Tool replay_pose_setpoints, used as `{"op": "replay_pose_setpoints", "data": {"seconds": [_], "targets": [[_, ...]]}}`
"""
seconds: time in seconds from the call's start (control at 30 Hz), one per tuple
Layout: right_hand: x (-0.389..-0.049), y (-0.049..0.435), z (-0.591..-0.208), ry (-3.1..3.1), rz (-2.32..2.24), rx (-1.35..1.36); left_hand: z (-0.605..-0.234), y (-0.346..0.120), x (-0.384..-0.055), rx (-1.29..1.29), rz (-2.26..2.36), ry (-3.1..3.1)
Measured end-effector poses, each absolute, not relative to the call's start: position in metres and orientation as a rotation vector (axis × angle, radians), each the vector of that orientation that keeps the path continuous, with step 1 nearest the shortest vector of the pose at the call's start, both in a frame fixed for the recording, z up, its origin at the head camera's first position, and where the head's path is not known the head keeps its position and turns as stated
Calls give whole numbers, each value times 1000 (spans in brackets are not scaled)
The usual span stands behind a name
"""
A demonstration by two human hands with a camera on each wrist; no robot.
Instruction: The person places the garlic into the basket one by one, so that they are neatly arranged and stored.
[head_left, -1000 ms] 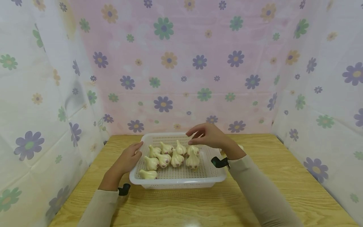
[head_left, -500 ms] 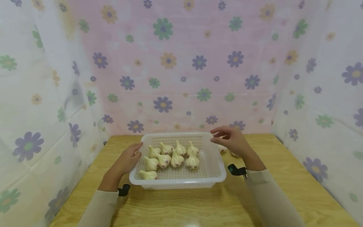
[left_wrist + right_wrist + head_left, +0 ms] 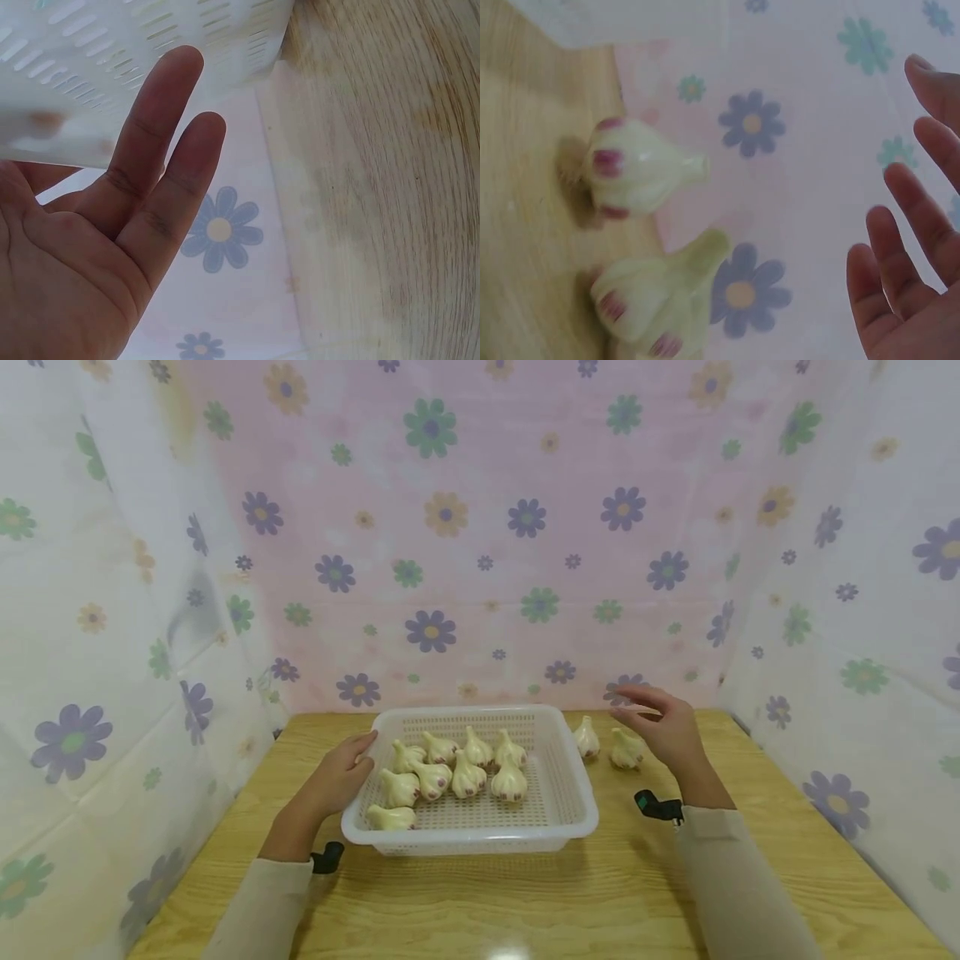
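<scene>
A white plastic basket (image 3: 472,837) with slotted walls holds several garlic bulbs (image 3: 433,782), most of them toward its left and middle. My left hand (image 3: 337,781) grips the basket's left rim. In the left wrist view, two of that hand's fingers (image 3: 196,154) stretch out along the outside of the slotted wall. Right of the basket, two garlic bulbs stand on the table: one (image 3: 587,739) close to the rim, the other (image 3: 627,749) farther right. My right hand (image 3: 670,735) hovers over the farther bulb with fingers apart and nothing in them; the right wrist view shows both bulbs beside the fingers.
The basket rests on a wood-grain table (image 3: 465,910). Flower-patterned cloth (image 3: 480,527) closes off the back and both sides. A small black wrist device (image 3: 658,806) sits at the right cuff, and another (image 3: 327,858) at the left.
My right hand has moved right, from above the basket to above the bulbs on the table, bringing those two bulbs into view. The left hand and the basket have stayed in place.
</scene>
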State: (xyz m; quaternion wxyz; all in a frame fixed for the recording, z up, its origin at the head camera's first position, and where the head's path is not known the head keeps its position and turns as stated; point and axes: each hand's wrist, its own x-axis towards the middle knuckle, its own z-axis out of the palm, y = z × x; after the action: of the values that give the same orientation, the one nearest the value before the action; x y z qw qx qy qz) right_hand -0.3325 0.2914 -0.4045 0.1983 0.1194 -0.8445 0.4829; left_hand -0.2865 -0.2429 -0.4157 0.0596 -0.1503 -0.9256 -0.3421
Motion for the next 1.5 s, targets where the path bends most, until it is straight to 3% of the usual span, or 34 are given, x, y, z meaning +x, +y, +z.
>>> {"op": "replay_pose_setpoints", "data": {"seconds": [0.6,1.5], "targets": [[-346,322,-463,-2605,1499,123,-417,-245,-286,-477,-1059,-2783],[-343,317,-478,-2696,1403,236,-415,-244,-285,-467,-1097,-2786]]}}
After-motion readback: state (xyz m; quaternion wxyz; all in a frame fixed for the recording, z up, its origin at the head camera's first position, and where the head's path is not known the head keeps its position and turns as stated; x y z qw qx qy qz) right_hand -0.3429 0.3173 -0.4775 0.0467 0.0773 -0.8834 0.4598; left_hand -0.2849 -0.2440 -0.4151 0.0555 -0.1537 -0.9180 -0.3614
